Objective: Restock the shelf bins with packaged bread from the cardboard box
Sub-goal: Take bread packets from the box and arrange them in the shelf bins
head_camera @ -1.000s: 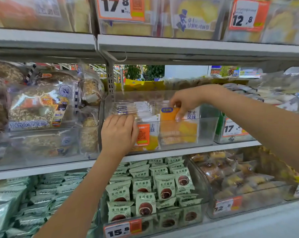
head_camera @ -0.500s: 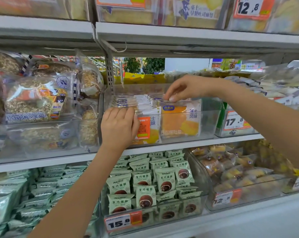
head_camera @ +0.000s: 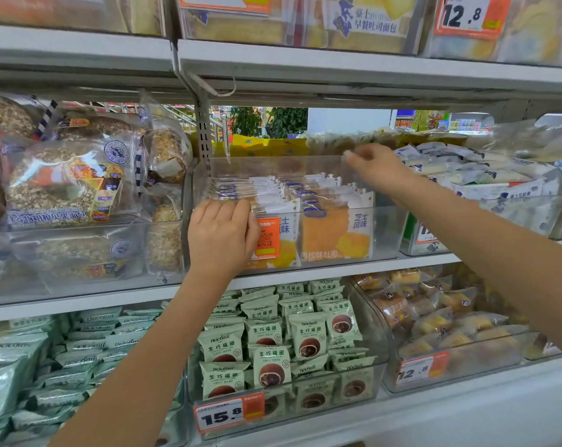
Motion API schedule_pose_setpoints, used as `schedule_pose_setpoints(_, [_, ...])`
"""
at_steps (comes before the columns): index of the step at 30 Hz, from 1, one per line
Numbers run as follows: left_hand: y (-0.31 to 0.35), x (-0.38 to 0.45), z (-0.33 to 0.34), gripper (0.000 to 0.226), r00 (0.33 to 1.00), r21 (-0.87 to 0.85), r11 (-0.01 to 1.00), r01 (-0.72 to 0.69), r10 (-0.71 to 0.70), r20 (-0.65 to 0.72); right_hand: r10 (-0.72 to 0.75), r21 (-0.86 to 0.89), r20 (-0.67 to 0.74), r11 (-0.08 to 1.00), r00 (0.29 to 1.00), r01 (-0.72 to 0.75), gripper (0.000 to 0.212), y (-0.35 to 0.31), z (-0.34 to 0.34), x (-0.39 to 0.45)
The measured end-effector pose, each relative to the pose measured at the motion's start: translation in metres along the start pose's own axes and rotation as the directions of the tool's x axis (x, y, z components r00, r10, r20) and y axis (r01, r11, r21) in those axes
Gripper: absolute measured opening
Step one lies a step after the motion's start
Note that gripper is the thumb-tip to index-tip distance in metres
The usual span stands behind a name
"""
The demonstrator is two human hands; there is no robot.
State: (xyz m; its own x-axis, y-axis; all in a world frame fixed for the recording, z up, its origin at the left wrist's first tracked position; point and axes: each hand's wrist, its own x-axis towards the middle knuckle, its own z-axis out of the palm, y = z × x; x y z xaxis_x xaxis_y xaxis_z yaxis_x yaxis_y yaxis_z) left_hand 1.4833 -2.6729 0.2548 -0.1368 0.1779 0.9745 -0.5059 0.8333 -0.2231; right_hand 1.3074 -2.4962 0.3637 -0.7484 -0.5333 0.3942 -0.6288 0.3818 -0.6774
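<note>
two hands work one clear bin (head_camera: 386, 233) on the middle shelf: the left hand (head_camera: 221, 237) grips its front-left corner, the right hand (head_camera: 374, 167) hovers loosely curled, empty, over the upright toast packs (head_camera: 336, 232) — a nudge could topple them, since the bin's right side is bare.

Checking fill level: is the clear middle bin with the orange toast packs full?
Not full. Toast packs stand in two rows; the clear bin has bare space to their right.
</note>
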Motion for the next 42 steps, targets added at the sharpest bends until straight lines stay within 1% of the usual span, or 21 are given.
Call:
schedule_pose_setpoints(2, [-0.001,0.001,0.0,0.032,1.0,0.001,1.0,-0.001,0.001,0.002,0.304,0.024,0.11,0.951,0.946,-0.308,0.07,0.009,0.006,0.016])
schedule_pose_setpoints(4, [-0.001,0.001,0.0,0.033,1.0,-0.002,1.0,-0.007,0.007,-0.001,0.42,0.029,0.248,0.897,0.873,-0.44,0.074,0.011,0.013,0.028])
schedule_pose_setpoints(9, [-0.001,0.002,-0.001,0.035,1.0,-0.005,1.0,0.002,-0.002,0.019,0.409,0.099,0.302,0.885,0.861,-0.455,0.072,0.008,0.027,0.039])
schedule_pose_setpoints(12, [0.001,0.003,-0.006,0.037,0.995,-0.014,1.0,0.012,-0.01,0.099,0.401,0.112,0.228,0.894,0.887,-0.433,0.068,0.006,0.027,0.031])
schedule_pose_setpoints(14, [0.001,0.005,-0.01,0.04,0.984,-0.041,0.999,0.013,-0.005,0.18,0.325,0.031,0.038,0.945,0.945,-0.326,0.065,-0.001,0.026,0.013])
schedule_pose_setpoints(16, [0.003,0.006,-0.017,0.04,0.96,-0.08,0.996,0.045,-0.021,0.28,0.064,-0.049,-0.192,0.996,0.979,-0.075,0.053,-0.006,0.026,-0.015])
schedule_pose_setpoints(18, [0.011,-0.006,-0.03,0.04,0.961,-0.171,0.985,0.022,0.026,0.277,-0.223,-0.084,-0.339,0.975,0.914,0.207,0.038,-0.005,0.031,-0.052])
schedule_pose_setpoints(19, [0.019,-0.018,-0.041,0.041,0.961,-0.237,0.97,-0.054,0.115,0.253,-0.343,-0.118,-0.392,0.939,0.854,0.323,0.032,-0.001,0.036,-0.073])
schedule_pose_setpoints(21, [0.038,-0.055,-0.068,0.041,0.925,-0.374,0.902,-0.217,0.312,0.216,-0.506,-0.185,-0.432,0.86,0.746,0.476,0.024,0.012,0.055,-0.121])
schedule_pose_setpoints(22, [0.048,-0.077,-0.083,0.039,0.901,-0.43,0.871,-0.238,0.363,0.239,-0.559,-0.205,-0.41,0.827,0.721,0.524,0.022,0.022,0.068,-0.15])
schedule_pose_setpoints(24, [0.067,-0.128,-0.109,0.033,0.848,-0.497,0.849,-0.18,0.389,0.359,-0.617,-0.241,-0.292,0.787,0.731,0.568,0.021,0.05,0.103,-0.209])
schedule_pose_setpoints(26, [0.081,-0.181,-0.131,0.026,0.756,-0.523,0.85,-0.066,0.385,0.53,-0.588,-0.241,-0.099,0.797,0.803,0.554,0.022,0.088,0.14,-0.261])
schedule_pose_setpoints(28, [0.092,-0.236,-0.154,0.026,0.647,-0.536,0.842,0.06,0.376,0.663,-0.475,-0.231,0.124,0.84,0.871,0.491,0.019,0.128,0.176,-0.307])
schedule_pose_setpoints(29, [0.097,-0.26,-0.164,0.029,0.577,-0.523,0.843,0.129,0.365,0.731,-0.382,-0.241,0.247,0.866,0.891,0.438,0.017,0.147,0.19,-0.326])
schedule_pose_setpoints(30, [0.102,-0.282,-0.175,0.031,0.474,-0.487,0.852,0.195,0.353,0.807,-0.275,-0.266,0.367,0.884,0.889,0.383,0.016,0.164,0.204,-0.342])
schedule_pose_setpoints(31, [0.106,-0.301,-0.185,0.035,0.333,-0.429,0.869,0.247,0.339,0.88,-0.164,-0.294,0.473,0.897,0.865,0.331,0.017,0.182,0.217,-0.356])
schedule_pose_setpoints(33, [0.116,-0.334,-0.196,0.037,0.063,-0.266,0.912,0.311,0.259,0.964,0.05,-0.345,0.634,0.911,0.772,0.224,0.031,0.213,0.241,-0.373])
schedule_pose_setpoints(36, [0.127,-0.372,-0.209,0.041,-0.246,0.01,0.892,0.452,0.114,0.962,0.311,-0.445,0.759,0.889,0.572,0.107,0.054,0.236,0.27,-0.387])
schedule_pose_setpoints(38, [0.123,-0.394,-0.227,0.038,-0.351,0.108,0.866,0.489,0.082,0.933,0.397,-0.425,0.793,0.904,0.461,-0.047,0.059,0.235,0.284,-0.393])
schedule_pose_setpoints(40, [0.114,-0.409,-0.243,0.036,-0.374,0.107,0.888,0.447,0.077,0.924,0.443,-0.366,0.788,0.896,0.429,-0.253,0.056,0.231,0.297,-0.393])
schedule_pose_setpoints(42, [0.103,-0.415,-0.253,0.037,-0.383,0.117,0.892,0.437,0.067,0.921,0.51,-0.36,0.756,0.848,0.411,-0.39,0.052,0.229,0.314,-0.392])
